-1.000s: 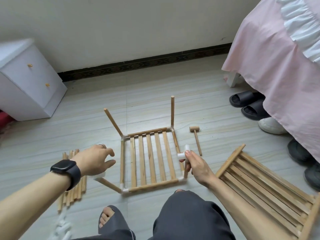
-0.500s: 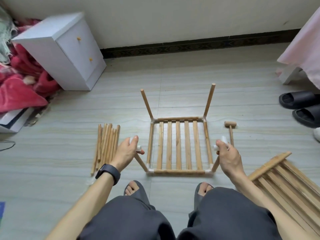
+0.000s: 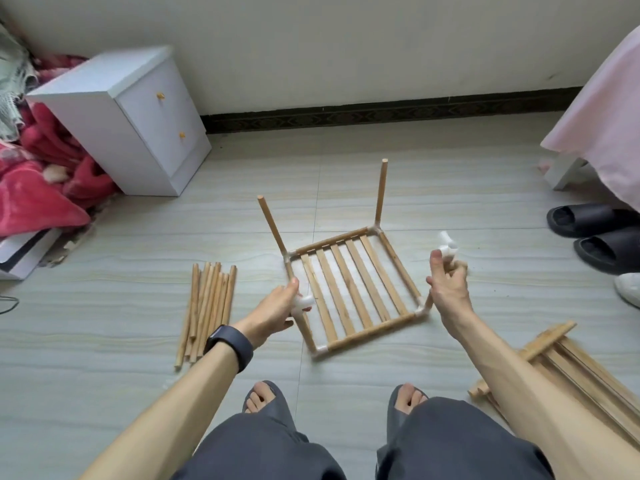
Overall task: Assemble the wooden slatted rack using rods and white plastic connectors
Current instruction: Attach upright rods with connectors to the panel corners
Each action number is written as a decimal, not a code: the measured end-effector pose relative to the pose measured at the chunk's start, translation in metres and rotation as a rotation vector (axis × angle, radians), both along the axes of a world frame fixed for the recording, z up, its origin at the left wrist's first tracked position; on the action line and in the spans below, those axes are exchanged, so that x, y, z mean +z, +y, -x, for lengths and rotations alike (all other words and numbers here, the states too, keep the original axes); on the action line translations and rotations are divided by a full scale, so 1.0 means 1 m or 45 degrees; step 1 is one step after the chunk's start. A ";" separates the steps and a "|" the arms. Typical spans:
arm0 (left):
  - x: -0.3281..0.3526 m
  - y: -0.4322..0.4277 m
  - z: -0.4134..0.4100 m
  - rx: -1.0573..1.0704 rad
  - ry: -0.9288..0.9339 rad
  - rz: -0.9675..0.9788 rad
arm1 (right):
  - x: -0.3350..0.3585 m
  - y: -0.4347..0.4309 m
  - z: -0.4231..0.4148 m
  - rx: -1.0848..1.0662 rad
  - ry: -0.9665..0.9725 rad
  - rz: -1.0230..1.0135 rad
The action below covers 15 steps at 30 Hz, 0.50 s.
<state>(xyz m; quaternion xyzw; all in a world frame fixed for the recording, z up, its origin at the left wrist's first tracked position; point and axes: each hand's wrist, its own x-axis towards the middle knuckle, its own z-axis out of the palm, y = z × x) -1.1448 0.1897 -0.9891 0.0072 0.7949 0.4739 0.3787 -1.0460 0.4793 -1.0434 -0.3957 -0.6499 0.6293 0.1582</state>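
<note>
Right hand around white plastic connector

A pale striped tile floor met an off-white wall above a dark patterned skirting board. A white two-drawer cabinet stood upper left beside crumpled red blankets; pink bed fabric hung at right.

The pale tiled floor carries a wooden slatted frame in its middle, with two rods standing up from the frame's far corners. A bundle of loose rods lies just left of it. More slatted panels are piled at the near right edge, black slippers and a white shoe sit along the right edge, and a white cabinet stands in the far left corner beside a red blanket.
</note>
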 end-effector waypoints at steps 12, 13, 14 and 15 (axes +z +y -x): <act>0.013 -0.006 0.077 -0.183 0.835 0.567 | 0.004 -0.102 -0.036 0.388 -0.028 -0.009; 0.011 -0.004 0.085 -0.187 0.836 0.591 | 0.001 -0.102 -0.036 0.352 -0.050 -0.020; 0.008 -0.001 0.092 -0.192 0.832 0.600 | -0.002 -0.101 -0.035 0.313 -0.061 -0.027; 0.005 0.002 0.100 -0.197 0.828 0.600 | -0.005 -0.101 -0.036 0.270 -0.052 -0.019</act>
